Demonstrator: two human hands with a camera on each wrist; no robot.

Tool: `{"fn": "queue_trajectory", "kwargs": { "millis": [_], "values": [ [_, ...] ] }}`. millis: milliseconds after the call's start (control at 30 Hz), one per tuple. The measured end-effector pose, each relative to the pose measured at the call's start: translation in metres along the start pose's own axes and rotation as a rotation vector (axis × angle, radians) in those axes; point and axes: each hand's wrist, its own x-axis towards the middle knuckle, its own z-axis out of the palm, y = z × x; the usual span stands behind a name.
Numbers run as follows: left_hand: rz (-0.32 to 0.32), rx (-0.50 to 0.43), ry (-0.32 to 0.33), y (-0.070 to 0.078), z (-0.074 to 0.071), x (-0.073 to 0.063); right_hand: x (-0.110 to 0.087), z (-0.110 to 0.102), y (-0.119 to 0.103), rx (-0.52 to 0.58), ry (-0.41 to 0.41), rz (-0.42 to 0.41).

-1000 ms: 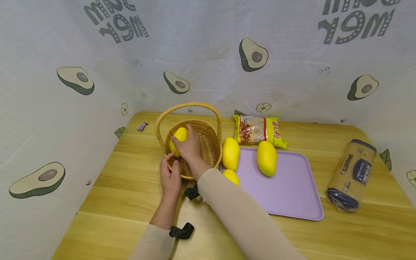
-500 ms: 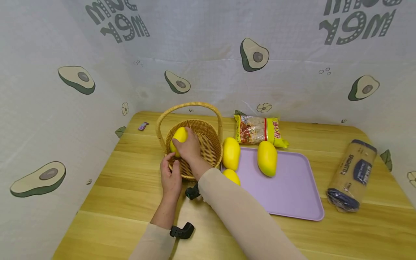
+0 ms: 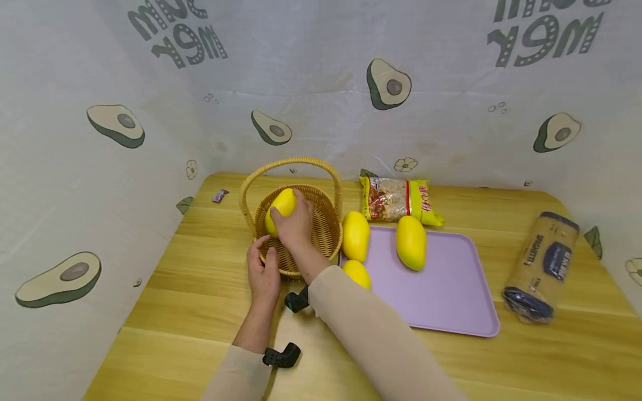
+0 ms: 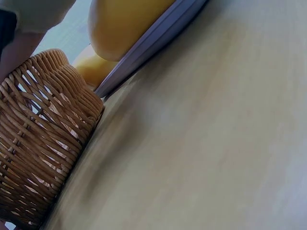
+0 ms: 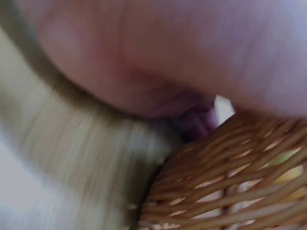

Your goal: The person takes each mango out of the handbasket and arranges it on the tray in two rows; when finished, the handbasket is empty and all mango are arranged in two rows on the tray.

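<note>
In the head view, my right hand (image 3: pixel 295 224) grips a yellow mango (image 3: pixel 283 203) inside the wicker basket (image 3: pixel 321 236), thumb on the near side. The mango stands tilted near the basket's left wall. My left hand (image 3: pixel 263 275) holds the basket's near-left rim, its fingers curled at the edge. The basket's woven wall (image 4: pixel 41 139) fills the left side of the left wrist view. Close up in the right wrist view, skin (image 5: pixel 144 57) hides most of the upper part, above the basket weave (image 5: pixel 230 177).
Right of the basket lies a lilac tray (image 3: pixel 446 289) with mangoes (image 3: pixel 411 243) on and beside it. Behind it is a yellow food packet (image 3: pixel 398 200). A spaghetti pack (image 3: pixel 541 267) lies at the right, and a small purple wrapped sweet (image 3: pixel 219 195) at the back left.
My right hand has raised the mango slightly and shifted it a little to the right within the basket. The left hand stays at the rim.
</note>
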Motion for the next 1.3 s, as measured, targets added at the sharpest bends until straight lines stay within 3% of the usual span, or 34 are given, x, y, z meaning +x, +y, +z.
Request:
{"fn": "queue_trajectory", "kwargs": {
  "millis": [267, 433, 567, 1000, 1167, 1300],
  "values": [
    [-0.025, 0.038, 0.017, 0.001, -0.001, 0.001, -0.017, -0.013, -0.026, 0.105, 0.01, -0.006],
    [-0.006, 0.028, 0.021, 0.001, -0.001, 0.002, -0.026, -0.026, -0.038, 0.108, 0.006, 0.005],
    [-0.001, 0.024, 0.027, 0.001, 0.0, 0.002, -0.036, -0.043, -0.045, 0.016, -0.055, 0.0],
    [-0.044, 0.036, -0.003, 0.002, -0.003, 0.0, -0.077, -0.109, -0.036, -0.33, -0.423, -0.222],
    [-0.03, 0.021, -0.013, 0.001, -0.001, -0.001, -0.09, -0.138, -0.026, -0.441, -0.5, -0.237],
    [-0.029, 0.001, -0.023, 0.0, -0.001, -0.001, -0.095, -0.163, -0.014, -0.459, -0.491, -0.186]
  ]
}}
